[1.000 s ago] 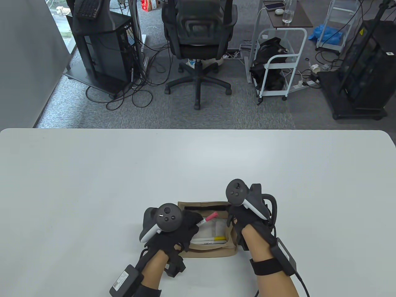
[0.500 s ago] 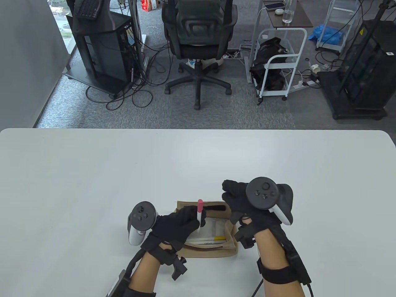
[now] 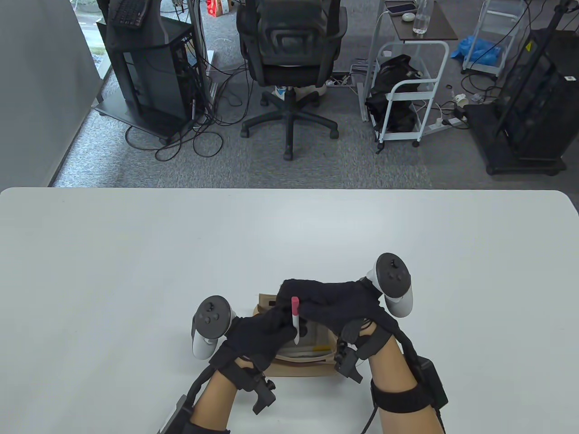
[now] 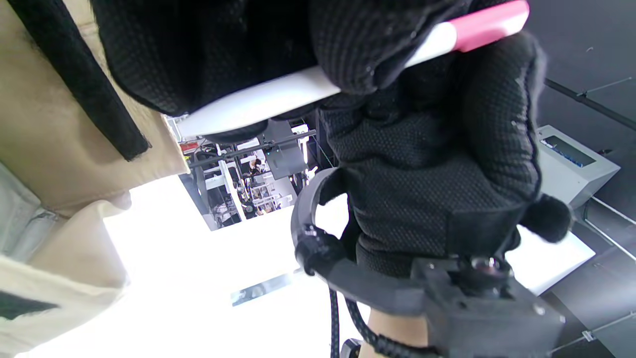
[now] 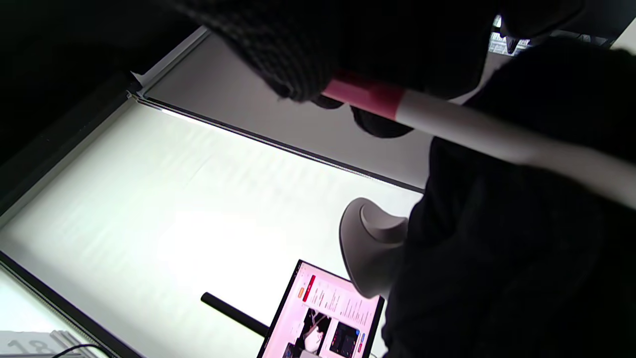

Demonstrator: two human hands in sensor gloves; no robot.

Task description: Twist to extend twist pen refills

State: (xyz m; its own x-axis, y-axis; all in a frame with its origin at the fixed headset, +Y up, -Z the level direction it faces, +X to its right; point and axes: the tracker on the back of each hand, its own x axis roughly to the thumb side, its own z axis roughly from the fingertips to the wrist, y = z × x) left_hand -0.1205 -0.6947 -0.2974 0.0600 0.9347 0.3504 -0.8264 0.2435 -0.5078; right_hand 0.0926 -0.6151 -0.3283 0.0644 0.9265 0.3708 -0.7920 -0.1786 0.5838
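A white twist pen (image 3: 295, 320) with a pink end stands nearly upright over the open tan pouch (image 3: 294, 367). My left hand (image 3: 284, 326) grips its white lower barrel. My right hand (image 3: 302, 302) has come across from the right, and its fingers close on the pink end. In the left wrist view the pen (image 4: 278, 94) runs under my left fingers (image 4: 357, 49), its pink end against the right glove (image 4: 437, 174). In the right wrist view my right fingers (image 5: 298, 54) cover part of the pink end of the pen (image 5: 447, 122). The pen's tip is hidden.
The pouch lies at the white table's (image 3: 135, 271) near edge, under both hands. Inside it lie more white pens, one with a yellow end (image 3: 319, 349). An office chair (image 3: 289, 68) and carts stand on the floor beyond the table.
My left hand turned the pen from slanting to nearly upright. My right hand swung left from the pouch's right side and closed on the pink end.
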